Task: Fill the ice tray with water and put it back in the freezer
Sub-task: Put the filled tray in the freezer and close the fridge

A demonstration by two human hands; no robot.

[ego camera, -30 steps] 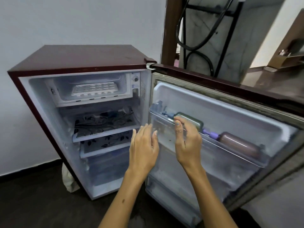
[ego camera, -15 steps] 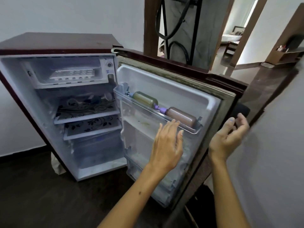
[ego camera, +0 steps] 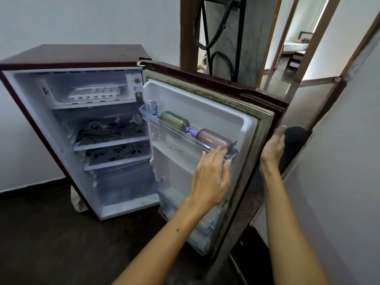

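Note:
A small maroon fridge (ego camera: 78, 56) stands open on the floor. A white ice tray (ego camera: 95, 92) lies inside the freezer compartment (ego camera: 61, 101) at the top. The fridge door (ego camera: 265, 124) is swung out to the right. My left hand (ego camera: 211, 177) is open, fingers spread, against the inner door just below the clear door shelf (ego camera: 185, 138). At the door's outer edge my right hand (ego camera: 272, 149) rests flat and open, holding nothing.
Two bottles, one green (ego camera: 174, 120) and one brown (ego camera: 213, 138), lie on the door shelf. Patterned shelves (ego camera: 115, 140) sit under the freezer. A wall (ego camera: 339, 182) is close on the right. A doorway (ego camera: 287, 58) opens behind the door. The floor (ego camera: 51, 233) is dark.
My view has shifted to the right of the fridge. My right hand moved from the door shelf to the door's outer edge and flattened against it. My left hand moved onto the inner door.

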